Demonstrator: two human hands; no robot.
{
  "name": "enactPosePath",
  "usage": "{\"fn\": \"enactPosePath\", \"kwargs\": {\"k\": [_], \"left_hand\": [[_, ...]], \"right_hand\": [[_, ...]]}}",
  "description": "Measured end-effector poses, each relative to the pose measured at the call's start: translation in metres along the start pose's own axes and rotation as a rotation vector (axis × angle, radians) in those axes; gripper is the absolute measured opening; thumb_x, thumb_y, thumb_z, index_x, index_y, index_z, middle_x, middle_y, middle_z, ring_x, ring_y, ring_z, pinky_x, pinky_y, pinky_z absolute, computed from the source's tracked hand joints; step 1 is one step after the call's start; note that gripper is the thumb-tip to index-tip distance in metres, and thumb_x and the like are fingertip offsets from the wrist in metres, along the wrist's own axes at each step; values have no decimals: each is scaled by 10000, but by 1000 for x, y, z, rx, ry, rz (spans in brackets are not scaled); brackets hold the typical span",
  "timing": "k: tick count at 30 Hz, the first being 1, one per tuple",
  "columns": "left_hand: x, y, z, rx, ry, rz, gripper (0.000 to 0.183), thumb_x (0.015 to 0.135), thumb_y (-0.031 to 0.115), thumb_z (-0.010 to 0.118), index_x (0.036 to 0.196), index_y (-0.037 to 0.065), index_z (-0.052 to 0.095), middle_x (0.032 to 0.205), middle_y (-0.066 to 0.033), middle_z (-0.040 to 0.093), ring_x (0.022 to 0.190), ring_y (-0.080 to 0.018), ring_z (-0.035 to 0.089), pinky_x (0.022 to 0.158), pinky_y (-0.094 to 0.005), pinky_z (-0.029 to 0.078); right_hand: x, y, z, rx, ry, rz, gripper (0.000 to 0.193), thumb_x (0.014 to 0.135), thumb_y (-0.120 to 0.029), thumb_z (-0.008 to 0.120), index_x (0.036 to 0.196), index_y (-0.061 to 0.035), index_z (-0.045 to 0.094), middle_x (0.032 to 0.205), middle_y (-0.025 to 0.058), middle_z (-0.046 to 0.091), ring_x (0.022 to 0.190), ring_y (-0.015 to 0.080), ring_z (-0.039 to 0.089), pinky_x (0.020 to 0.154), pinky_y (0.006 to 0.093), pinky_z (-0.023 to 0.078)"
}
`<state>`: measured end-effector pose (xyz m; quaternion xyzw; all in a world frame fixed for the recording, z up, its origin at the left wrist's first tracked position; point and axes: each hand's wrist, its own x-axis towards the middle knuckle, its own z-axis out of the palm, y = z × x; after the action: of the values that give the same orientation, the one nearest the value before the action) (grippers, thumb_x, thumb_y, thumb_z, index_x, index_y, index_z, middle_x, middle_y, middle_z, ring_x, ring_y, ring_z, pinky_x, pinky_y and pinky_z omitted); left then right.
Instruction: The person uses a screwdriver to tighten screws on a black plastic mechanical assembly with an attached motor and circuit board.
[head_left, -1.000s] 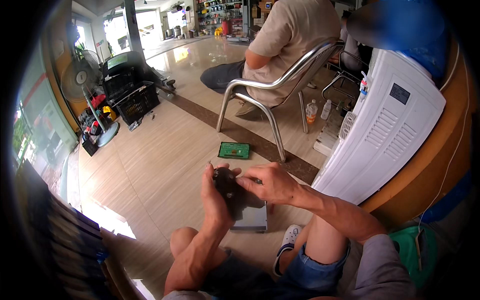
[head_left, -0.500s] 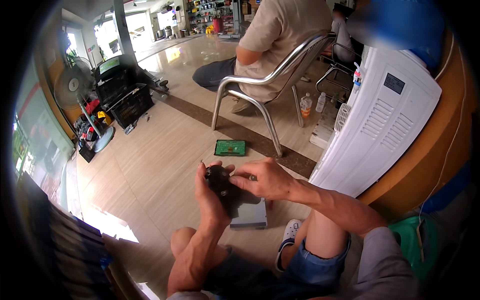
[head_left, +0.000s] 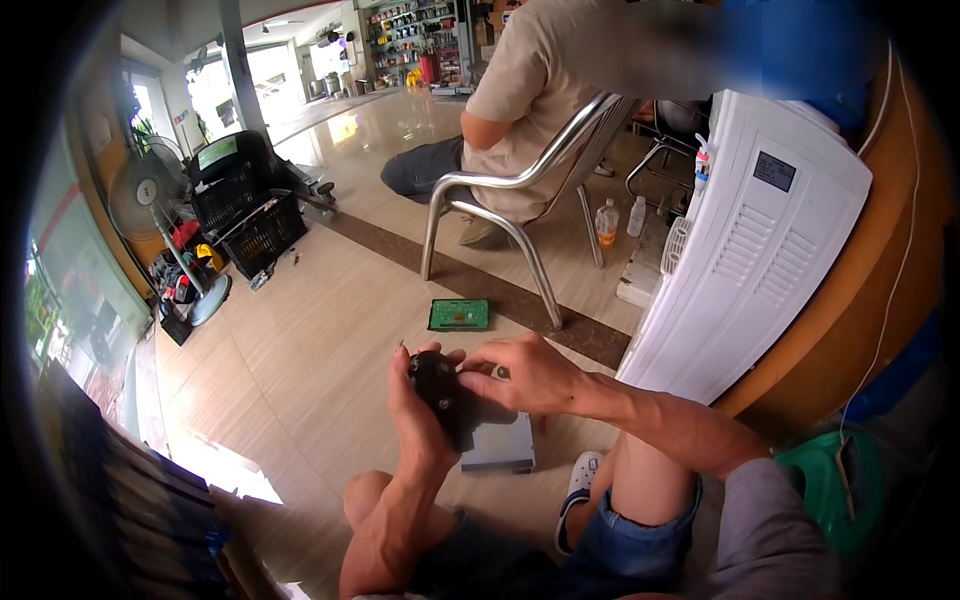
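My left hand [head_left: 418, 408] is wrapped round a dark, rounded piece [head_left: 435, 378] with a few small shiny spots on its face; I cannot make out its kind. The fingers of my right hand [head_left: 530, 375] are pinched together at its right edge. Whatever small thing they grip is hidden. Below both hands a flat grey metal case [head_left: 500, 450] lies on the floor, partly shaded. Farther ahead, a green circuit board [head_left: 459, 315] in a dark frame rests on the tiles.
A person [head_left: 535, 110] sits ahead in a metal-framed chair [head_left: 500, 183]. To the right stands a white water dispenser [head_left: 760, 260], with bottles [head_left: 607, 222] beyond it. Black crates [head_left: 262, 235] and a standing fan [head_left: 150, 195] are at the left. A green stool [head_left: 800, 470] is near my right arm.
The whole view has shifted slightly, so floor things sit lower in the picture. Both hands keep their hold on the dark piece, with only slight finger movement.
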<state>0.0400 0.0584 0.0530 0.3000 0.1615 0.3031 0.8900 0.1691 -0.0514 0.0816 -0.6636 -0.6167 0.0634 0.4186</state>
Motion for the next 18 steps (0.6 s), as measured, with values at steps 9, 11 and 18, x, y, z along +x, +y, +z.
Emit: {"fn": "enactPosePath", "kwargs": {"k": [9,11,18], "left_hand": [[6,-11,-3,-25,19,11,459,963,542,518,1099,106,563,989,-130,648,866,-260,646,751,-384,561],[7,-17,-2,-41,26,2,457,980,517,512,1132,87,539,988,-127,641,843,-237,639,730,-353,552],[16,-19,-12,-10,-4,49,449,974,534,502,1086,102,548,967,-113,645,810,-228,643,693,-363,554]], "right_hand": [[-1,2,-3,-15,-37,-15,177,874,-163,722,991,-30,721,885,157,724,789,292,718,711,363,548],[-1,0,-5,-37,-62,79,209,885,-182,720,1018,-20,717,886,184,716,778,303,711,695,368,533],[2,-3,1,13,-6,32,238,891,-241,728,1029,-47,725,867,154,727,780,269,722,693,355,541]]}}
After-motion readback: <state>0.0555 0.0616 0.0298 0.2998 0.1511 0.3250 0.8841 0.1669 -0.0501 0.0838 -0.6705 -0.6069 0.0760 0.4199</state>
